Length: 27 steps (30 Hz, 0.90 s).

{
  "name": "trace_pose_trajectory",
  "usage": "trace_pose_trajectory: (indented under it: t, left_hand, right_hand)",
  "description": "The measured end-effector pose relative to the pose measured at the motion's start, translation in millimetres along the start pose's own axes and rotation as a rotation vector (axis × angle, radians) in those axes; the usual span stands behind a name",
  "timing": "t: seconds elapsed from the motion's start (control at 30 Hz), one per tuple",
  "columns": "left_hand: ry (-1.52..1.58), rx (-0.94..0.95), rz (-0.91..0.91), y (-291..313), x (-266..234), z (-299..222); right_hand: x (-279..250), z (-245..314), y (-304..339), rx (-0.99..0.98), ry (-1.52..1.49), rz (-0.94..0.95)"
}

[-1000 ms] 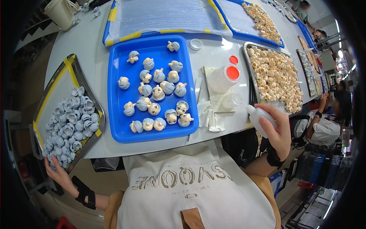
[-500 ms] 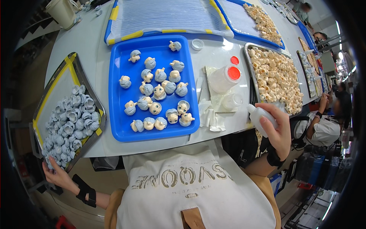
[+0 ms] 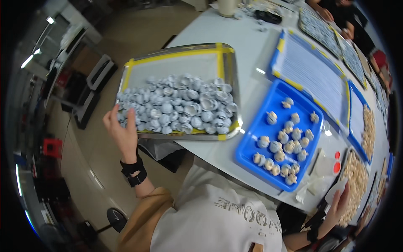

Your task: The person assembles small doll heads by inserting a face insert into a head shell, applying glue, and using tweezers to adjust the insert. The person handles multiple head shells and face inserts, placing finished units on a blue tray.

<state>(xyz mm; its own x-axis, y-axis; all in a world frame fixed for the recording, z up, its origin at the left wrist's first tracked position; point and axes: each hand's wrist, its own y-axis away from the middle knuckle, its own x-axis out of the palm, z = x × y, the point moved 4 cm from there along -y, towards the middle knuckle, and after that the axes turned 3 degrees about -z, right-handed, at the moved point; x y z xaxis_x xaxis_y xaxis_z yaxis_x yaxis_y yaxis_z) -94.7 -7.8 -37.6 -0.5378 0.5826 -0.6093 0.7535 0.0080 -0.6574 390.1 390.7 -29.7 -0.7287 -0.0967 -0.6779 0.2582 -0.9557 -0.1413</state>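
My left hand (image 3: 123, 129) is at the near left corner of a metal tray (image 3: 176, 65) edged with yellow tape. Its thumb stands apart from the fingers, whose tips touch the edge of a heap of grey-blue doll hair shells (image 3: 180, 105). My right hand (image 3: 339, 206), at the lower right, is wrapped around a white squeeze bottle (image 3: 334, 190), held upright at a tilt. Between the hands lies a blue tray (image 3: 257, 126) with several small doll heads (image 3: 289, 146), cream-coloured with grey-blue hair.
Behind the blue tray is a larger lined tray (image 3: 310, 75). A clear jar (image 3: 325, 166) with a red cap stands near the bottle. Cream hollow pieces (image 3: 354, 180) fill a metal tray at right. A beige pitcher (image 3: 227, 7) stands at the back; people sit at far right.
The view has swung left, so the shell tray sits nearer the middle and the blue tray farther right. My left hand remains by the shells; my right hand still holds the squeeze bottle.
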Motion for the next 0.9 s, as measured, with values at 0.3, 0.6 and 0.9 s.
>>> trace_pose_trajectory:
  t: [0.3, 0.6, 0.9]
  left_hand:
    - [0.089, 0.043, 0.069, 2, -2, -2]
    - [0.038, 0.083, 0.121, -2, 7, 4]
    - [0.013, 0.041, 0.217, -18, 12, 10]
  right_hand:
    - [4, -24, -21, -0.124, -0.090, 0.023]
    - [8, -13, -17, -0.124, 0.010, 0.031]
    - [8, -6, 2, -0.159, -0.018, -0.100]
